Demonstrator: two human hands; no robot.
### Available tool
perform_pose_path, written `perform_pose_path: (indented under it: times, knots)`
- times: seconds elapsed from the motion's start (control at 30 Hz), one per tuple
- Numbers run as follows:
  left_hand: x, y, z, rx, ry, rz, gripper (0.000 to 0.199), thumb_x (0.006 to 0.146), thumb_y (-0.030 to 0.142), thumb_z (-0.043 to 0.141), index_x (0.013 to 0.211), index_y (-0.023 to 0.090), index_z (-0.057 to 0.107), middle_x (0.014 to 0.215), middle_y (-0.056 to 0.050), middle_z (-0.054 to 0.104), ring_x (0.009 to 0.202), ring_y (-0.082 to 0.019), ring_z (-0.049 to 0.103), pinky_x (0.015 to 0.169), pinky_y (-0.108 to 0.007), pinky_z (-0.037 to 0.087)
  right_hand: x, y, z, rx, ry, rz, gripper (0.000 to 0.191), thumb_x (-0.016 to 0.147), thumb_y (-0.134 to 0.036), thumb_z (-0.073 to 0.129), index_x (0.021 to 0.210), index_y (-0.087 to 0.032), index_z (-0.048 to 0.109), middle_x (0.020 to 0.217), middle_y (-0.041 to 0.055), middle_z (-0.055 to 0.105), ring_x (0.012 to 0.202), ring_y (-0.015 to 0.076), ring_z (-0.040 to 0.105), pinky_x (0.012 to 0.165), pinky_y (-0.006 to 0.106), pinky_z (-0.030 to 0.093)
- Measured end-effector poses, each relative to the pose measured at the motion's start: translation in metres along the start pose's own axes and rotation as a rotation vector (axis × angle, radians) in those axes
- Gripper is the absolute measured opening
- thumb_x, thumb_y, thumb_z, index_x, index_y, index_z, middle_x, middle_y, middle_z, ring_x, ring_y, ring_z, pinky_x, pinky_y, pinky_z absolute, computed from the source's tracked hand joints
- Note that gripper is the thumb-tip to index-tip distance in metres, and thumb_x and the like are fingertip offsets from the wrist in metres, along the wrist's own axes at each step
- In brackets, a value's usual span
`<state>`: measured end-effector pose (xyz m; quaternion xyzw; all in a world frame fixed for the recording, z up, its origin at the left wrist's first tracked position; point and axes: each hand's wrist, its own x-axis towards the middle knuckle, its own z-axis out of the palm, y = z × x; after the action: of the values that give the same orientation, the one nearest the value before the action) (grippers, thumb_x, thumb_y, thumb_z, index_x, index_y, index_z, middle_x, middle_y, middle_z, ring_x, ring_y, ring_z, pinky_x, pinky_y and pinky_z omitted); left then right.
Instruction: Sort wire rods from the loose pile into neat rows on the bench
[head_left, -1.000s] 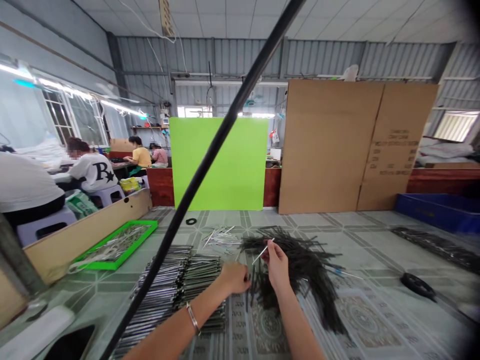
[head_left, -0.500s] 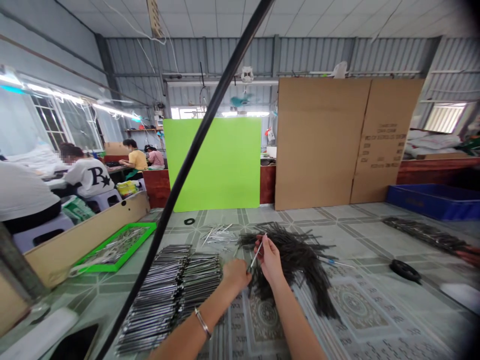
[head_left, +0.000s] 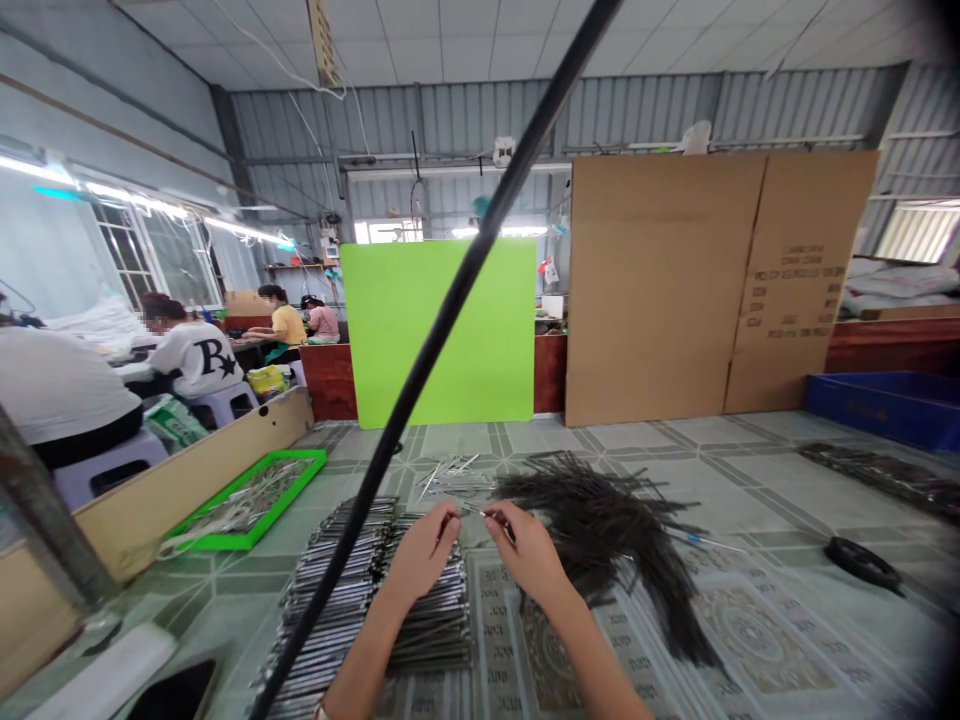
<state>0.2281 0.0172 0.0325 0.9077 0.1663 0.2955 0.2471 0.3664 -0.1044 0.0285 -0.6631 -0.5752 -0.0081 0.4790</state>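
Here, the right hand pinches a thin metal rod lying nearly level, its tip pointing across toward the nearby left hand, whose fingers curl close, grip unclear. A stack of steel rods lies below; a dark tangled wire heap spreads rightward, loose silver pieces beyond.

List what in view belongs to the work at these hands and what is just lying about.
Part of the work: left hand, right hand, thin metal rod at the right fingertips, dark wire heap, stacked silver rods, loose silver rods.

Lying about: green-framed tray, black coil, blue crate, cardboard sheets.
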Motion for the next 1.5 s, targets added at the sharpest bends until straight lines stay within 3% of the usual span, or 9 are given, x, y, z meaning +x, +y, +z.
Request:
perform_pose_path:
  times: [0.1, 0.33, 0.87, 1.1, 1.33, 1.4, 1.5]
  knots:
    - [-0.007, -0.005, -0.002, 0.126, -0.039, 0.105, 0.029, 0.092, 0.037, 0.028, 0.087, 0.02, 0.051, 0.083, -0.003, 0.058, 0.079, -0.017, 0.055, 0.072, -0.028, 0.042, -0.003, -0.007, 0.002, -0.074, -0.014, -0.113, 0.017, 0.088, -0.026, 0.043, 0.093, -0.021, 0.059, 0.088, 0.0043, 0.065, 0.082, 0.0164, 0.059, 0.074, 0.026, 0.043]
    - [-0.009, -0.013, -0.005, 0.19, 0.026, 0.142, 0.027, 0.092, 0.034, 0.032, 0.081, 0.019, 0.052, 0.08, -0.002, 0.057, 0.078, -0.016, 0.054, 0.073, -0.027, 0.042, -0.005, -0.01, 0.01, -0.184, 0.025, -0.201, 0.015, 0.087, -0.024, 0.045, 0.092, -0.021, 0.059, 0.085, 0.0046, 0.065, 0.08, 0.0173, 0.059, 0.071, 0.027, 0.044]
    - [-0.01, -0.013, -0.007, 0.29, 0.036, 0.167, 0.027, 0.091, 0.032, 0.035, 0.077, 0.018, 0.053, 0.079, -0.003, 0.056, 0.079, -0.016, 0.052, 0.073, -0.028, 0.041, -0.005, -0.002, 0.013, -0.242, 0.005, -0.193, 0.014, 0.087, -0.024, 0.047, 0.091, -0.02, 0.061, 0.08, 0.0045, 0.064, 0.079, 0.0176, 0.058, 0.07, 0.028, 0.044]
    - [-0.009, -0.011, -0.007, 0.364, 0.006, 0.216, 0.024, 0.089, 0.031, 0.039, 0.078, 0.018, 0.056, 0.08, -0.003, 0.055, 0.079, -0.017, 0.052, 0.074, -0.031, 0.042, -0.005, 0.002, 0.013, -0.241, -0.123, -0.174, 0.015, 0.086, -0.021, 0.047, 0.09, -0.02, 0.061, 0.084, 0.005, 0.066, 0.082, 0.0196, 0.057, 0.074, 0.031, 0.044]
    - [-0.009, -0.002, -0.002, 0.374, 0.011, 0.294, 0.02, 0.087, 0.025, 0.043, 0.081, 0.018, 0.06, 0.08, -0.004, 0.056, 0.079, -0.018, 0.053, 0.074, -0.032, 0.044, -0.008, 0.003, 0.019, -0.07, -0.152, -0.104, 0.024, 0.083, -0.021, 0.049, 0.105, -0.02, 0.057, 0.093, 0.0074, 0.063, 0.087, 0.0196, 0.058, 0.076, 0.032, 0.045]
    - [-0.011, -0.004, 0.0, 0.364, 0.066, 0.311, 0.02, 0.087, 0.023, 0.041, 0.091, 0.019, 0.06, 0.09, -0.006, 0.057, 0.085, -0.018, 0.054, 0.078, -0.033, 0.045, -0.006, 0.004, 0.021, 0.02, -0.139, -0.081, 0.019, 0.083, -0.024, 0.049, 0.099, -0.02, 0.059, 0.09, 0.0062, 0.064, 0.083, 0.0185, 0.058, 0.074, 0.031, 0.044]
    - [-0.013, -0.007, 0.004, 0.337, 0.331, 0.326, 0.028, 0.086, 0.024, 0.041, 0.112, 0.02, 0.053, 0.114, -0.01, 0.052, 0.108, -0.022, 0.048, 0.092, -0.04, 0.039, -0.002, 0.007, 0.023, 0.19, -0.025, 0.023, 0.016, 0.083, -0.03, 0.051, 0.086, -0.019, 0.061, 0.078, 0.0047, 0.065, 0.072, 0.0166, 0.058, 0.068, 0.029, 0.043]
